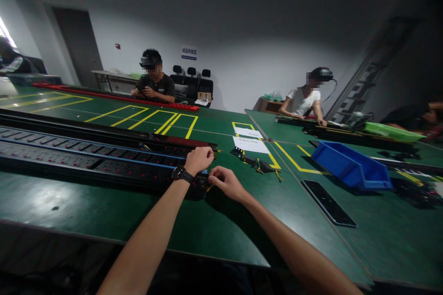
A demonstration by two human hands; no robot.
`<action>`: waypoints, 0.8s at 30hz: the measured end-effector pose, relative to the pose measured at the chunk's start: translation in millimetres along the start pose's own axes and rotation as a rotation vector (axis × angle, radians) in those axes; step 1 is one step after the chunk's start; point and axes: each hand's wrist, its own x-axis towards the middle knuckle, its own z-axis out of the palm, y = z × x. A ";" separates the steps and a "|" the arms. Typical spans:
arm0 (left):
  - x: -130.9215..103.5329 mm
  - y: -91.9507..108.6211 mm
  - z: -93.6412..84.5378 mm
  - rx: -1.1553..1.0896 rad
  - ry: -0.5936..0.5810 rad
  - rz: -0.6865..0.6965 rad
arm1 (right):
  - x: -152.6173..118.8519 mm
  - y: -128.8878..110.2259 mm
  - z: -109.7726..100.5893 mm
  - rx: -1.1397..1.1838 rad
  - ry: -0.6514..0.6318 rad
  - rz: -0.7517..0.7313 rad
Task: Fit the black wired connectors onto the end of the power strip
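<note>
A long black strip [128, 173] with rows of red-dotted sockets and blue edging lies across the green table, its right end in front of me. My left hand [200, 159], with a black watch on the wrist, rests over that end, fingers curled; what they hold, if anything, is hidden. At the very tip of the strip, my right hand [226, 181] has thumb and forefinger pinched together beside the end piece. Whatever sits in this pinch is too small to make out. A bit of yellow shows just beneath the right fingertips.
Beyond my hands lie black end parts with yellow-green wires [258, 164] and white paper sheets [251, 144]. To the right are a black phone [328, 203] and a blue bin [351, 166]. Two people sit across the table, and a red rail [148, 100] runs along its far edge.
</note>
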 end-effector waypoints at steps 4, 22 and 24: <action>0.5 0.2 -0.6 0.001 -0.010 -0.013 | -1.2 -6.1 -3.9 -0.022 -0.120 -0.032; 1.0 1.8 -2.7 0.014 -0.016 -0.013 | -4.8 -6.7 2.3 -0.288 -0.039 -0.043; 1.4 1.5 -2.9 0.020 -0.015 -0.001 | -4.6 -6.8 3.5 -0.298 -0.026 -0.046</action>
